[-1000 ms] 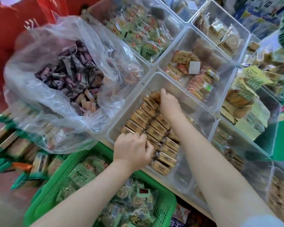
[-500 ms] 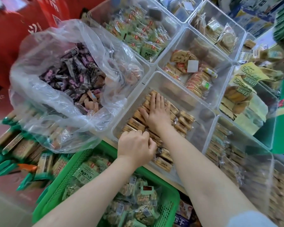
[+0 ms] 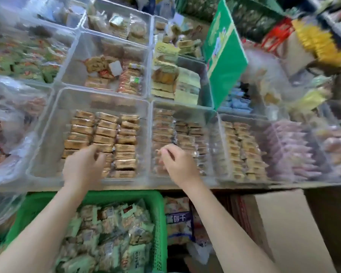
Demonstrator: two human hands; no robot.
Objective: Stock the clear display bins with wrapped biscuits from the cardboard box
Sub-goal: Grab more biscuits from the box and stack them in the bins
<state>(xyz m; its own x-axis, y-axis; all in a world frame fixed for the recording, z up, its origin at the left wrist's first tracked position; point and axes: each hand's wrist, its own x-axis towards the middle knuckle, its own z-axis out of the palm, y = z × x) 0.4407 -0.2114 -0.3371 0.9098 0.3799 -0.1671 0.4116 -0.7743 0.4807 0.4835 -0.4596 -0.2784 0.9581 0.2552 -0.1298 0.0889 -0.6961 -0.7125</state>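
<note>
A clear display bin (image 3: 47, 134) holds three neat rows of wrapped biscuits (image 3: 106, 133) in tan wrappers. My left hand (image 3: 83, 166) reaches over the bin's front wall, its bent fingertips on the near packets; blur hides whether it grips one. My right hand (image 3: 177, 164) hovers over the neighbouring clear bin (image 3: 211, 119) of similar wrapped biscuits (image 3: 185, 134), its fingers loosely curled with nothing visible in them. A brown cardboard box (image 3: 283, 223) stands below the shelf at the lower right; its contents are out of sight.
A green plastic basket (image 3: 159, 223) of green-wrapped snacks sits below my left arm. More clear bins of snacks fill the back rows. A clear plastic bag (image 3: 8, 119) bulges at the left. A green carton (image 3: 224, 62) stands upright behind the right bins.
The view has swung to the right. My right hand left the tan-biscuit bin and now hovers over the bin to its right. My left hand stays at the near biscuits.
</note>
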